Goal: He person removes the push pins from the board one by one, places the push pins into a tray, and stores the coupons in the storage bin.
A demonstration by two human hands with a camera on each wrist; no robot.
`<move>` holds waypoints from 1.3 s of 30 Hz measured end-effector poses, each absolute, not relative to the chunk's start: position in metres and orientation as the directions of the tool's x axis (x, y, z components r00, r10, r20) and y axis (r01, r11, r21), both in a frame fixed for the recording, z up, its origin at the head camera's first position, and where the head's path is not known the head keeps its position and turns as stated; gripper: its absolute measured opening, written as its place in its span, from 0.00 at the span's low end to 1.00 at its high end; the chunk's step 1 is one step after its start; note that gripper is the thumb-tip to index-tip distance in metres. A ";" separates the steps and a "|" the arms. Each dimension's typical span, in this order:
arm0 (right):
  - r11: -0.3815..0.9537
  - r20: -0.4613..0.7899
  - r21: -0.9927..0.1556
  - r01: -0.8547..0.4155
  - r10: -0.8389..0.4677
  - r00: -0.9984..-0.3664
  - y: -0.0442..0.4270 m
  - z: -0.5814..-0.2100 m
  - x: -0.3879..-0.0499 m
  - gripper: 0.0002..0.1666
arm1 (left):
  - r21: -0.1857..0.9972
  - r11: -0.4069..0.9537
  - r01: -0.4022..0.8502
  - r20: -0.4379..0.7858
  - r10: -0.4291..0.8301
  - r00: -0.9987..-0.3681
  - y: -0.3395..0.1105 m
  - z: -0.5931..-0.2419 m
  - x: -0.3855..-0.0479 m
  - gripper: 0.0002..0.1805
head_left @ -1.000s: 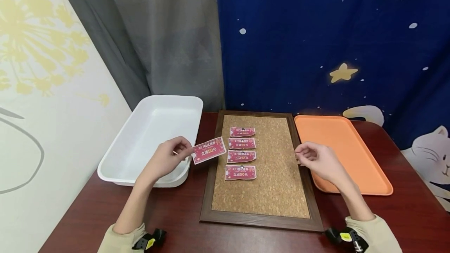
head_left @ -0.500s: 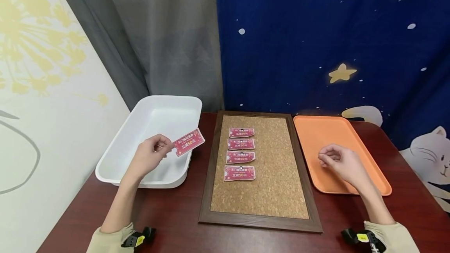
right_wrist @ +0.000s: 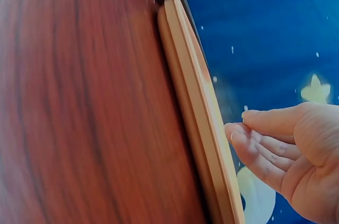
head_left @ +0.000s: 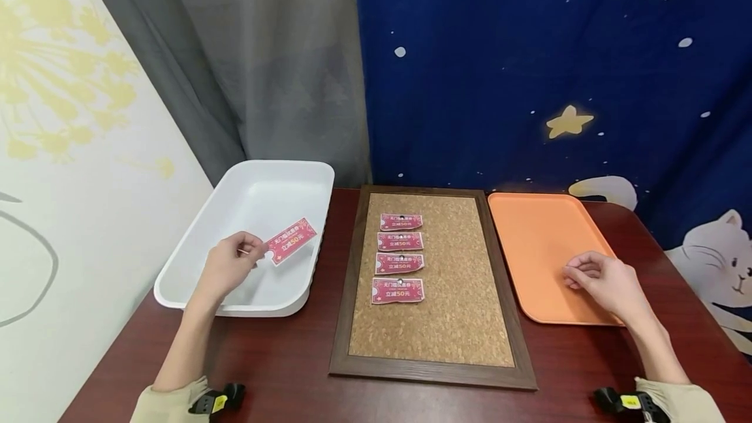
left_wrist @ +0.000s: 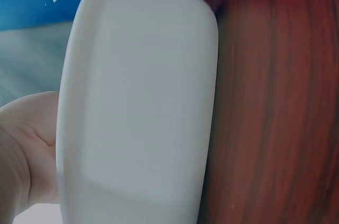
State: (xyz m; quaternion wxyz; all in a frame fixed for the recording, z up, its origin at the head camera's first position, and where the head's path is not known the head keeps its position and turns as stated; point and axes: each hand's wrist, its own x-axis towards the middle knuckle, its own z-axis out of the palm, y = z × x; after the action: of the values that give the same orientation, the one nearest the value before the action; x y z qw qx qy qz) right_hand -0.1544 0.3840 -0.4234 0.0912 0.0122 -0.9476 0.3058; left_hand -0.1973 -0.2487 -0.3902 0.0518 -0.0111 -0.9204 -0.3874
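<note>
Above the white tub [head_left: 282,176], a red coupon [head_left: 292,241] is slanting, its long axis running from near left to far right, the free end pointing rightward. The left hand [head_left: 231,265] is clamping its near end between thumb and fingers. Four similar coupons [head_left: 400,241] are lying crosswise on the corkboard [head_left: 452,305]. Over the orange tray [head_left: 537,234], the right hand [head_left: 608,284] is hovering, fingers loosely curled.

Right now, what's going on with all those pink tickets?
A person is pinching one pink ticket in their left hand, holding it over the white tub. Four more tickets hang in a column on the left side of the corkboard. The right hand is over the orange tray, with nothing that I can see between its fingers.
</note>
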 end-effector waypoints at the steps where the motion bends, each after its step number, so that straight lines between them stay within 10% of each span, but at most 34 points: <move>1: 0.820 0.180 -0.568 -0.071 0.040 -0.983 0.387 -0.424 -0.154 0.11 | 0.709 0.703 0.056 0.104 -0.027 -0.994 -0.252 -0.391 -0.198 0.11; 39: 0.878 0.115 -0.476 0.044 0.112 -0.987 0.418 -0.441 -0.152 0.13 | 0.629 0.761 -0.157 -0.098 -0.123 -0.988 -0.290 -0.407 -0.194 0.14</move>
State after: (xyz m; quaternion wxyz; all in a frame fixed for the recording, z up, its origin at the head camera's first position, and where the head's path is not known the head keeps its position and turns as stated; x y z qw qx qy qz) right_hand -0.1522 0.4177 -0.4411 0.0697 -0.0402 -0.9665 0.2436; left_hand -0.1941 -0.2896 -0.4072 -0.0251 0.0748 -0.9380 -0.3374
